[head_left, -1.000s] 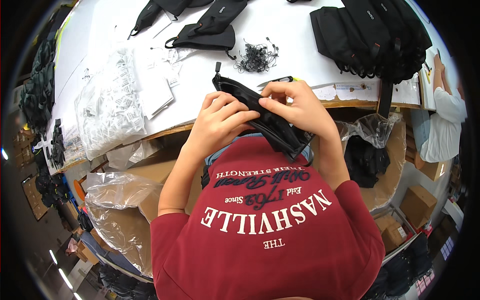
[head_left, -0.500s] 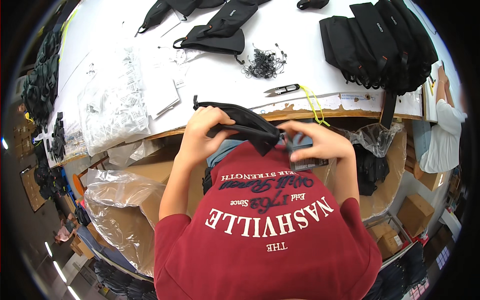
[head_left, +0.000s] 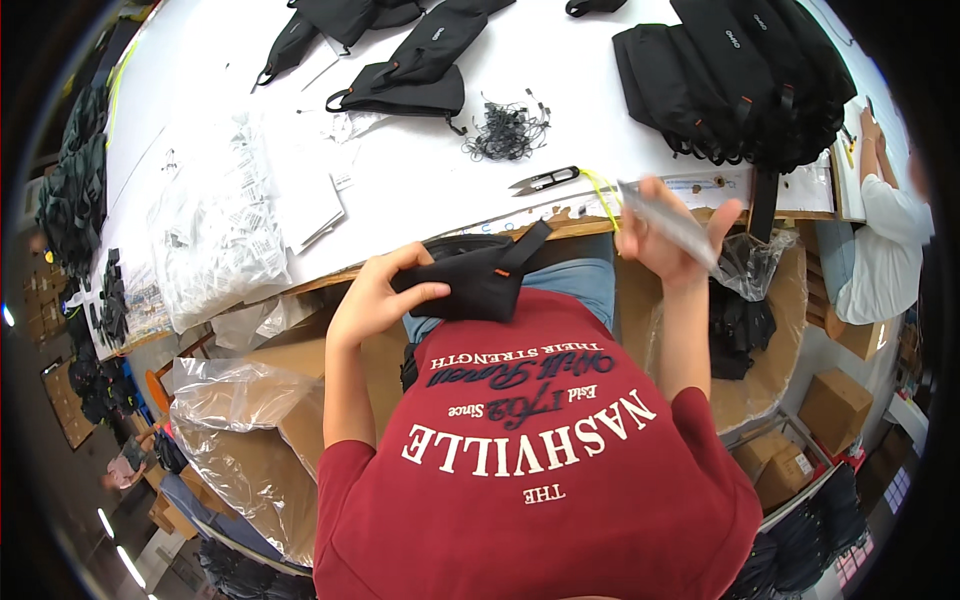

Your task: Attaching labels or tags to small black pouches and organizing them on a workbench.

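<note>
**A black pouch (head_left: 482,290) in the left hand (head_left: 372,297), a flat grey piece (head_left: 672,228) in the right hand (head_left: 662,253)**

Taking the middle of the view as the dial's centre, dark bags (head_left: 75,190) hang in a bunch between 9 and 10 o'clock at the far left. A clear plastic bag (head_left: 215,225) of small white packets lies at 10 o'clock on the white table (head_left: 590,70), near its front edge, with white sheets (head_left: 312,205) just beside it. Below them, at 8 o'clock, clear film covers a brown carton (head_left: 290,400).

At 9 o'clock the left hand pinches the black pouch by its left end, thumb on the near face. The pouch sits at the dial's centre, in front of the red shirt (head_left: 530,400), its mouth toward 12 and a strap loop (head_left: 532,243) pointing to 1; a small orange tab shows beside the loop.

Other black pouches (head_left: 415,85) lie on the table toward 11 and 12. A tangle of black cords (head_left: 508,132) is at 12, black snips (head_left: 530,184) with a yellow cord at 1.

At 2 o'clock the right hand grasps the flat grey piece, which lies across its fingers, blurred; its thumb stands apart. Beyond, between 1 and 2, stands a thick row of black bags (head_left: 735,85). At the far right, near 3, is a person in white (head_left: 885,240).
</note>
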{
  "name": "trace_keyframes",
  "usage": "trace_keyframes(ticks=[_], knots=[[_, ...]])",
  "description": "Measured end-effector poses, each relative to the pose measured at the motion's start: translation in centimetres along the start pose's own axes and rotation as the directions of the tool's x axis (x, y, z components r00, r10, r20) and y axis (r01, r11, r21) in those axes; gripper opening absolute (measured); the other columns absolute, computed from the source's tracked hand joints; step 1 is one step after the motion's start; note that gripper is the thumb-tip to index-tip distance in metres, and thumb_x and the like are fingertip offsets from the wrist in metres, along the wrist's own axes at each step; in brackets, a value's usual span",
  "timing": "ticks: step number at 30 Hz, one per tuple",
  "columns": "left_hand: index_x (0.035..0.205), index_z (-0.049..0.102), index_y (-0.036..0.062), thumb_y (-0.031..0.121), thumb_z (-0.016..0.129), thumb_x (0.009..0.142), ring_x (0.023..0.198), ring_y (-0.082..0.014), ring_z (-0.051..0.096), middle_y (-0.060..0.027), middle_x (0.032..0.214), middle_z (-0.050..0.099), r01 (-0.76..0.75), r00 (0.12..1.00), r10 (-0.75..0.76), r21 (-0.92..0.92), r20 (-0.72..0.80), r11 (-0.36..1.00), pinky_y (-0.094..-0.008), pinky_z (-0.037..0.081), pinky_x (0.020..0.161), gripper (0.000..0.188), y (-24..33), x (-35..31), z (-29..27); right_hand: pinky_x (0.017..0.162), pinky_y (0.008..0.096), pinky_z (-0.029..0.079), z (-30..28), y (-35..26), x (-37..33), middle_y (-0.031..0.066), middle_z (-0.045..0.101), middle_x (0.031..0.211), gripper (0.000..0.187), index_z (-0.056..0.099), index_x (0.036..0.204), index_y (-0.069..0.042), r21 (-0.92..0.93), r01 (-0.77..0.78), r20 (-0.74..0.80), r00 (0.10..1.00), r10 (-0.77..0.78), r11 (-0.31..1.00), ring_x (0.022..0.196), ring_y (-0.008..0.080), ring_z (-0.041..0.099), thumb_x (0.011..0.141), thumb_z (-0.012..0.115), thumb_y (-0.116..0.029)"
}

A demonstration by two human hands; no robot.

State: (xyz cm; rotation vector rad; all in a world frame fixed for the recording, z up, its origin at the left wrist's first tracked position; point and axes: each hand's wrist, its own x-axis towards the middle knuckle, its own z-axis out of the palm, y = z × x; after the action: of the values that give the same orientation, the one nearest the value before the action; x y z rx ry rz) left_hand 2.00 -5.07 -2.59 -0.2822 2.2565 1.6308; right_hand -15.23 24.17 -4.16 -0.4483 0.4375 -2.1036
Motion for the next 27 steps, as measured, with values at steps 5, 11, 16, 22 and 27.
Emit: trace_keyframes(ticks=[5, 11, 16, 22, 27], knots=[[0.082, 0.052, 0.0017, 0.016, 0.071, 0.079, 0.063, -0.0069, 0.046, -0.0014, 0.067, 0.053, 0.009, 0.977, 0.035, -0.208, 0.208, 0.978, -0.0235, 0.038, 0.058, 0.024, 1.4, -1.1, 1.5, 0.055, 0.0236, 0.037, -6.1, 3.2, 2.0, 0.0018, 0.055, 0.061, 0.027, 0.058, 0.086, -0.007, -0.152, 0.196, -0.480, 0.842, -0.245, 0.969, 0.054, 0.0105, 0.049, 0.090, 0.059, -0.034], [0.083, 0.053, 0.0013, 0.018, 0.069, 0.081, 0.059, -0.0121, 0.056, -0.0079, 0.066, 0.062, -0.020, 0.960, 0.064, -0.160, 0.272, 0.987, -0.0247, 0.043, 0.058, 0.023, 2.4, -1.3, 2.0, 0.043, 0.0240, 0.030, -0.3, 7.8, 6.9, 0.0020, 0.043, 0.049, 0.039, 0.055, 0.082, -0.006, -0.066, -0.043, -0.758, 0.652, -0.022, 0.997, 0.044, 0.0120, 0.039, 0.095, 0.048, -0.041], [0.083, 0.053, 0.0014, 0.018, 0.069, 0.081, 0.059, -0.0121, 0.057, -0.0077, 0.067, 0.062, -0.032, 0.967, 0.072, -0.164, 0.243, 0.986, -0.0250, 0.043, 0.058, 0.023, 2.4, -1.5, 2.2, 0.038, 0.0232, 0.028, -0.5, 8.0, 6.0, 0.0028, 0.039, 0.042, 0.040, 0.055, 0.084, -0.006, -0.007, -0.084, -0.627, 0.776, 0.061, 0.996, 0.037, 0.0101, 0.037, 0.092, 0.052, -0.044], [0.083, 0.053, 0.0011, 0.018, 0.068, 0.082, 0.054, -0.0111, 0.056, -0.0066, 0.065, 0.061, -0.030, 0.969, 0.070, -0.167, 0.238, 0.986, -0.0242, 0.042, 0.047, 0.023, 2.3, -1.4, 2.2, 0.042, 0.0230, 0.026, -0.4, 6.7, 5.1, -0.0005, 0.033, 0.043, 0.043, 0.055, 0.087, -0.004, -0.090, -0.185, -0.699, 0.712, 0.070, 0.979, 0.039, 0.0109, 0.032, 0.097, 0.041, -0.044], [0.083, 0.053, 0.0010, 0.018, 0.068, 0.081, 0.051, -0.0105, 0.055, -0.0060, 0.064, 0.059, -0.041, 0.971, 0.074, -0.144, 0.228, 0.989, -0.0239, 0.041, 0.042, 0.023, 2.2, -1.4, 2.0, 0.042, 0.0236, 0.025, 0.3, 6.4, 5.8, -0.0007, 0.032, 0.043, 0.041, 0.053, 0.090, -0.003, -0.011, -0.203, -0.836, 0.539, 0.103, 0.979, 0.040, 0.0103, 0.032, 0.097, 0.042, -0.042]])
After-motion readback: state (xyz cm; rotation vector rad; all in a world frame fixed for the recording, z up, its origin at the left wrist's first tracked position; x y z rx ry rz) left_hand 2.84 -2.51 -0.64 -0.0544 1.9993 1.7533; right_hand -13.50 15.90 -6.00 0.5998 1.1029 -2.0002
